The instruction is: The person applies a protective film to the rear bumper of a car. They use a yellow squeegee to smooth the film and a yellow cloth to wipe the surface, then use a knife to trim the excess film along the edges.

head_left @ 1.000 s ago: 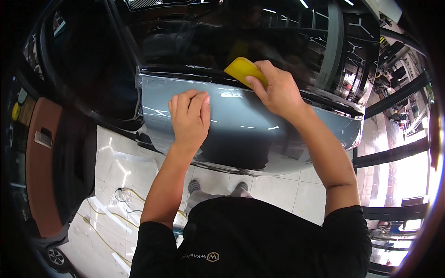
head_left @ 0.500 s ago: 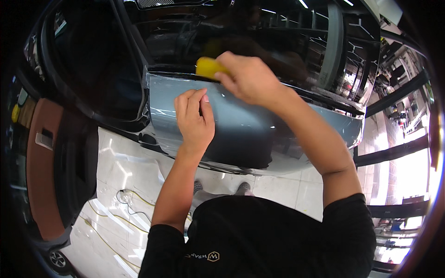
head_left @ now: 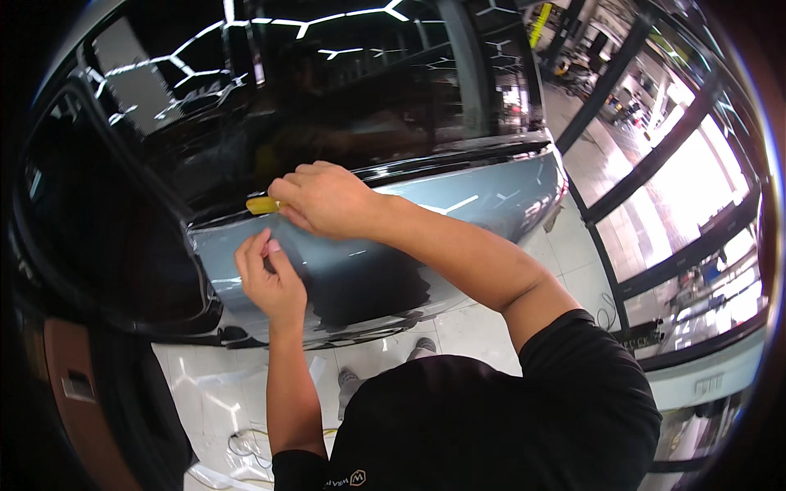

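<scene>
A yellow squeegee (head_left: 261, 204) is gripped in my right hand (head_left: 327, 199). Its edge lies along the black trim (head_left: 458, 161) at the base of the dark car window (head_left: 368, 106). Just below, the glossy blue-grey car body panel (head_left: 446, 192) curves down toward me. My left hand (head_left: 274, 286) hovers over or rests on the panel's left part; contact is unclear. Its fingers are curled and the thumb is bent toward them. Whatever they may pinch is hidden.
At the lower left is a brown-trimmed car door (head_left: 72, 401). A cable (head_left: 241, 446) lies on the pale tiled floor (head_left: 192, 380). Dark-framed glass partitions (head_left: 606, 254) stand at the right. My feet are below the panel.
My right hand has carried the squeegee leftward along the trim, toward the panel's left corner. The left hand keeps its curled shape near the panel's left part. The whole view has swung.
</scene>
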Demonstrator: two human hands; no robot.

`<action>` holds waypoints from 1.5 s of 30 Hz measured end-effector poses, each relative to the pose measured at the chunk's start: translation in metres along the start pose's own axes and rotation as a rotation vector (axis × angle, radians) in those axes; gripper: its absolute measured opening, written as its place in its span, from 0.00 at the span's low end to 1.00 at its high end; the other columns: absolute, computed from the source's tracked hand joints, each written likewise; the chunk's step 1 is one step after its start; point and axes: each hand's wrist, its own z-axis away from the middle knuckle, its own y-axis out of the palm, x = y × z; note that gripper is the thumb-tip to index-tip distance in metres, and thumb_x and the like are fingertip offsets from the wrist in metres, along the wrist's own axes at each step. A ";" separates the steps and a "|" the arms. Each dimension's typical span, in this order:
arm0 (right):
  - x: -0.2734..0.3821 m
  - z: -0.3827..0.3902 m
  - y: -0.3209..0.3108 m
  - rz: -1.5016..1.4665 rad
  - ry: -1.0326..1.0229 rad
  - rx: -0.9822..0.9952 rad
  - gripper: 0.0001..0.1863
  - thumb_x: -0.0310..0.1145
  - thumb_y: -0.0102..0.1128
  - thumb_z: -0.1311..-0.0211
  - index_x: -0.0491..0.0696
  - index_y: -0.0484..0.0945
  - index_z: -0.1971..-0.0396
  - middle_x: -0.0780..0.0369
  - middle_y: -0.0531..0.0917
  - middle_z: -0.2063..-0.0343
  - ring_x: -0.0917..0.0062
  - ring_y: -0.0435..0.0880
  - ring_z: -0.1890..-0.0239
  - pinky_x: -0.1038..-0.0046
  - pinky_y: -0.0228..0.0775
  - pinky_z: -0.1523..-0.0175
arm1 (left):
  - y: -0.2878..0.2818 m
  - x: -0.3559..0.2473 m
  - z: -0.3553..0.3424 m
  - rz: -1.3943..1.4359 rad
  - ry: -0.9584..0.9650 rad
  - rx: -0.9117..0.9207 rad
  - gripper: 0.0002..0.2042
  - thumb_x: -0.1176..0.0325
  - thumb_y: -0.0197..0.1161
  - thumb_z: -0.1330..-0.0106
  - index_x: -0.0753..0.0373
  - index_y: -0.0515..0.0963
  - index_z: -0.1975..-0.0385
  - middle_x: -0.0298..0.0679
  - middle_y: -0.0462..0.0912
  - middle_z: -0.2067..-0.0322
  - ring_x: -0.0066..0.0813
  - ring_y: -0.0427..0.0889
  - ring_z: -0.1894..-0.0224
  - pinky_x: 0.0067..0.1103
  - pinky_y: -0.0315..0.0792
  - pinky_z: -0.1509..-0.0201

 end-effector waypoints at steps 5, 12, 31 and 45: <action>-0.009 0.019 -0.044 0.170 -0.045 0.204 0.14 0.31 0.59 0.42 0.54 0.80 0.55 0.61 0.83 0.71 0.64 0.83 0.66 0.64 0.76 0.63 | 0.003 0.000 0.004 -0.149 0.162 0.067 0.08 0.76 0.58 0.33 0.68 0.80 0.57 0.47 0.79 0.58 0.44 0.78 0.58 0.32 0.72 0.52; -0.076 0.098 -0.133 0.385 -0.056 0.372 0.17 0.32 0.57 0.41 0.56 0.76 0.51 0.62 0.82 0.67 0.66 0.82 0.60 0.65 0.77 0.58 | 0.007 0.002 0.002 -0.236 0.193 0.068 0.07 0.76 0.58 0.32 0.68 0.80 0.58 0.46 0.81 0.60 0.43 0.78 0.58 0.32 0.72 0.53; -0.181 0.213 -0.188 0.040 0.260 -0.005 0.20 0.39 0.57 0.33 0.48 0.73 0.44 0.49 0.84 0.62 0.51 0.82 0.60 0.59 0.73 0.52 | 0.145 -0.104 0.032 -0.516 0.605 0.382 0.10 0.71 0.64 0.35 0.63 0.82 0.55 0.38 0.81 0.57 0.39 0.77 0.55 0.31 0.68 0.51; -0.177 0.224 -0.183 -0.368 0.567 -0.199 0.26 0.43 0.64 0.38 0.45 0.76 0.44 0.52 0.85 0.57 0.63 0.85 0.57 0.68 0.74 0.47 | 0.184 -0.138 -0.005 -0.736 0.920 0.817 0.12 0.74 0.60 0.43 0.66 0.77 0.59 0.39 0.76 0.65 0.36 0.79 0.60 0.26 0.77 0.59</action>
